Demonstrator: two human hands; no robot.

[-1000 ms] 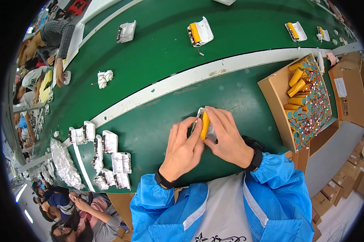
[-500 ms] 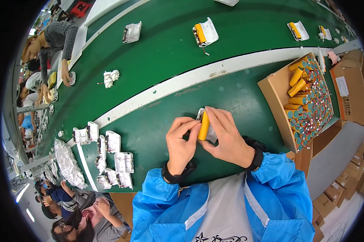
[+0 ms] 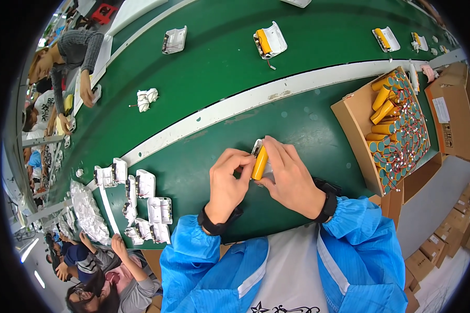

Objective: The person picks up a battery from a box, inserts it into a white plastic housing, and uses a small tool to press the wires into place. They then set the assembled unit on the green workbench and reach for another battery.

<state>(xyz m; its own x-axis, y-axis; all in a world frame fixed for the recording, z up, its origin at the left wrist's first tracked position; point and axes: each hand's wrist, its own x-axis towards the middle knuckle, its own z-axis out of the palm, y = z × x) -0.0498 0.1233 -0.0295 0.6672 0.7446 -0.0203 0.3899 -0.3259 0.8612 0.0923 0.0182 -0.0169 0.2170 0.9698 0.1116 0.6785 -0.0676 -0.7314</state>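
Between my hands is a yellow cylindrical battery (image 3: 260, 164), tilted with its upper end leaning right. It lies against a white plastic casing (image 3: 258, 144), mostly hidden behind it and my fingers. My left hand (image 3: 228, 180) is closed, thumb and fingertips pinched at the battery's left side. Around the right side of the casing and battery wraps my right hand (image 3: 293, 180), its index finger near the upper end and its thumb near the lower end. Whether the battery sits fully inside the casing, I cannot tell.
On my right stands a cardboard box (image 3: 357, 141) of yellow batteries with thin wires. Several open white casings (image 3: 160, 210) and a clear plastic bag (image 3: 89, 208) lie at left. Beyond a white rail (image 3: 229, 108), a green belt (image 3: 209, 62) carries casings, some with batteries. Co-workers sit at left.
My left hand has shifted slightly left, and the battery has moved a little left and down. Casings on the belt have slid right. A co-worker's hand at lower left has risen to the table edge.
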